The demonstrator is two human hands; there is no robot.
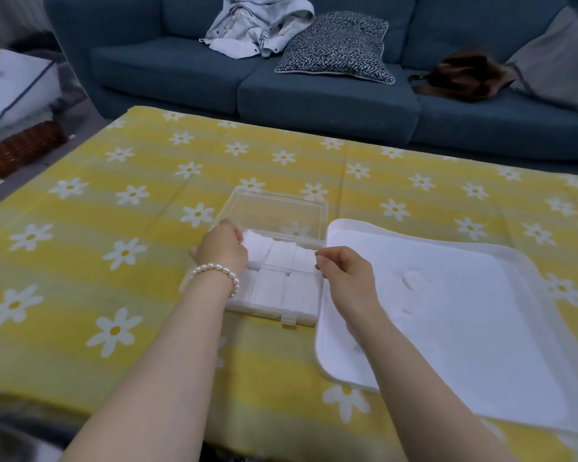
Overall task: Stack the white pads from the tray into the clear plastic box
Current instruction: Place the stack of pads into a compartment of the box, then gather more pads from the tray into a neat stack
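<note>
Yellow daisy-print tablecloth (121,201) | your left hand (222,250) grasps a white pad (256,248) over the clear plastic box (274,258) | your right hand (342,273) pinches the box's right edge | white tray (528,295) just beside

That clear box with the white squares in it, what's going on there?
A person is filling the clear plastic box with white pads. The left hand grips a pad at the box's back left compartment, while the right hand, fingers curled, hovers at the box's right edge. All six compartments already show pads. The white tray beside it looks nearly emptied.
</note>
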